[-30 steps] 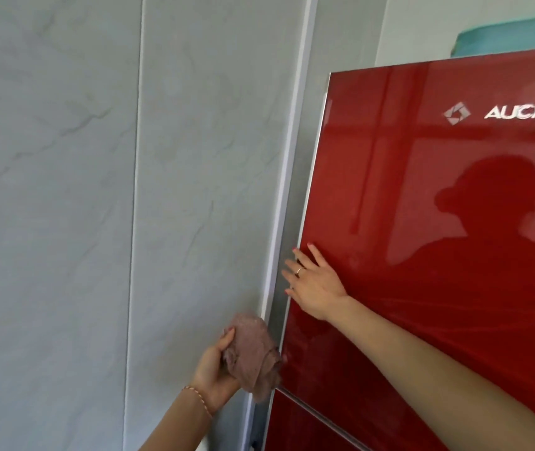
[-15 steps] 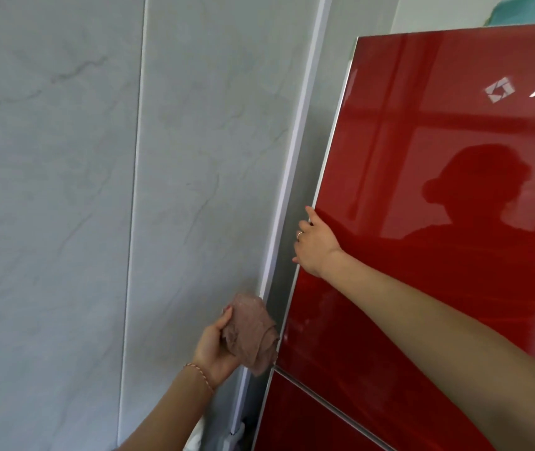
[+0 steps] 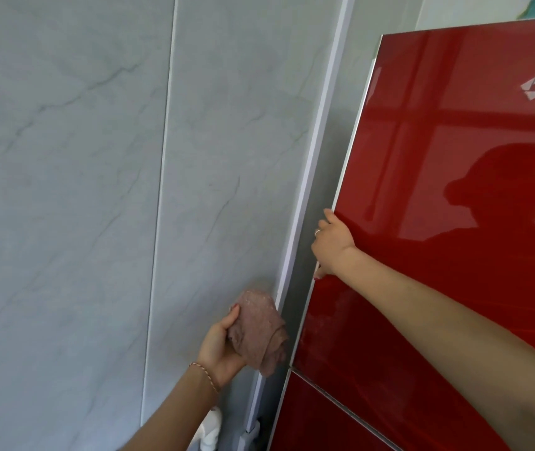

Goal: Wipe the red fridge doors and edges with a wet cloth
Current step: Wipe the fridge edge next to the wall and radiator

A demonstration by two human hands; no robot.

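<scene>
So the left hand (image 3: 218, 348) is nearest, fingers curled round a bunched pinkish cloth (image 3: 258, 330), and the thing it needs to hit sits just to the right of that grip: the grey side edge of the upper fridge door (image 3: 422, 196), running long-ways up and away from the cloth. Further up that same edge, the right hand (image 3: 331, 244) has its fingers hooked round the door's rim, apparently pulling it open a crack. Cloth hand's clearly the closer one to the lower stretch, so I'd guess it goes right onto the edge, then slides upward. Grey wall tiles (image 3: 80, 190) behind.
</scene>
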